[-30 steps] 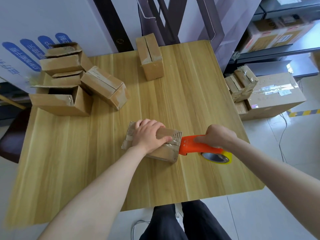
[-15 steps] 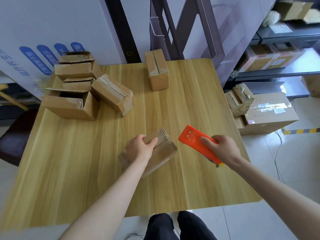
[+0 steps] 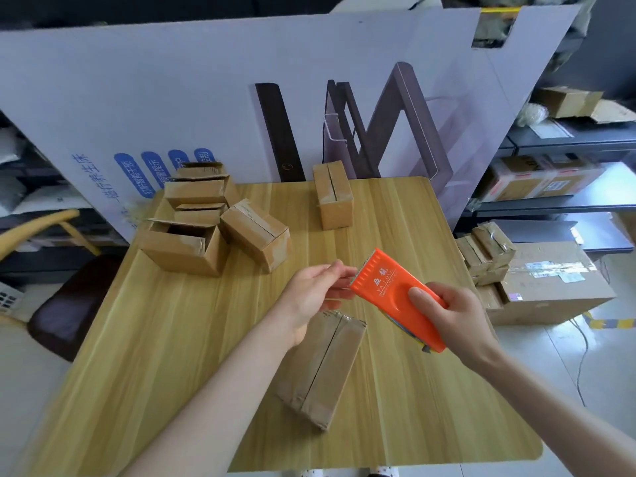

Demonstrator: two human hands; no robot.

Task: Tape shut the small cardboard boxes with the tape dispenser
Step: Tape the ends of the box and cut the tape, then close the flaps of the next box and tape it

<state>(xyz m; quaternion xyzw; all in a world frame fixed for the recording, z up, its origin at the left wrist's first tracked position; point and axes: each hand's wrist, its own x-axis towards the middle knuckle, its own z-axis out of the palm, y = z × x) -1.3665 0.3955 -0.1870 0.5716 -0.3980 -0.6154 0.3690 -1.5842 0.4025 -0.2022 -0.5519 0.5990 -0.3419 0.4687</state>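
The table point(image 3: 172, 339) fills the middle and lower frame. On it, in the lower centre, one small box point(image 3: 323, 366) lies flat. Above that box I hold the tape dispenser point(image 3: 389, 287) in my right hand point(image 3: 454, 315), right of centre. My left hand point(image 3: 309, 294), just left of it, meets its front end with the fingertips. At the table's upper left sits a cluster of boxes point(image 3: 199, 215): an open box point(image 3: 182, 246) in front, a tilted box point(image 3: 254, 235) to its right, and others stacked behind. A single box point(image 3: 334, 197) stands at the far edge, upper centre. A large board point(image 3: 206, 98) stands behind the table. On the floor at the right sits a big carton point(image 3: 550, 284), with small boxes point(image 3: 488, 253) piled at its left.
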